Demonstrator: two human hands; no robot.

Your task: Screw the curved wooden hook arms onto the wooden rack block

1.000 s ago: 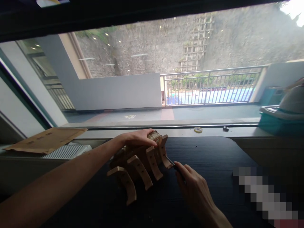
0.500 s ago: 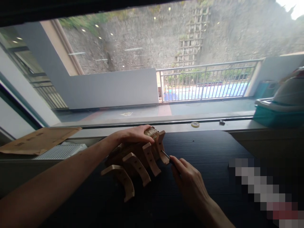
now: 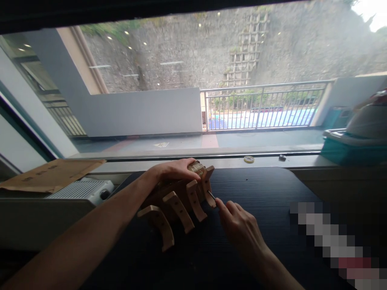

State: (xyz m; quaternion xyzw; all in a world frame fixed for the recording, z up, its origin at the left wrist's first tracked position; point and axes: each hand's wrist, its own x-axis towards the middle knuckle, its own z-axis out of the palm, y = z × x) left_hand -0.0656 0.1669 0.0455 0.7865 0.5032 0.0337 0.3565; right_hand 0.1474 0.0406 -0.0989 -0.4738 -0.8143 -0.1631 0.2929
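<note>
Tilted on the dark table is a brown wooden piece with several curved pale wooden brackets, each with dark screw holes. My left hand is closed over its far upper end, beside some clear wrapping or tape. A thin screwdriver-like tool is pinched in my right hand; its tip meets a hole in the far right bracket. The tool's handle is mostly hidden by my fingers. The nearest bracket points toward me at the left. Shadow darkens the underside of the wooden piece.
The black wood-grain table ends at a window sill. On the sill are a tape roll, a small dark item and a teal bin. Brown cardboard overlies a white radiator at left.
The wooden piece and my left hand have shifted slightly right. My right hand stays near the same bracket, its fingers now covering more of the tool's handle.
</note>
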